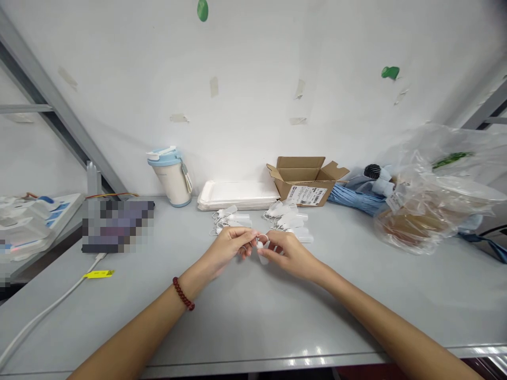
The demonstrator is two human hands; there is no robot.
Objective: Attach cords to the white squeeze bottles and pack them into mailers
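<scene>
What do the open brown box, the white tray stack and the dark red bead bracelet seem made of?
The open brown box looks like corrugated cardboard: matte, creased flaps. The white tray stack seems moulded foam or plastic: matte, rounded rims. The dark red bead bracelet looks like polished wood or stone: glossy round beads.

Small white vial (pixel 261 254), thin loop attached, pinched between left hand (pixel 225 250) and right hand (pixel 287 254) at frame center; more looped vials (pixel 287 219) lie in two loose clusters just above.
</scene>
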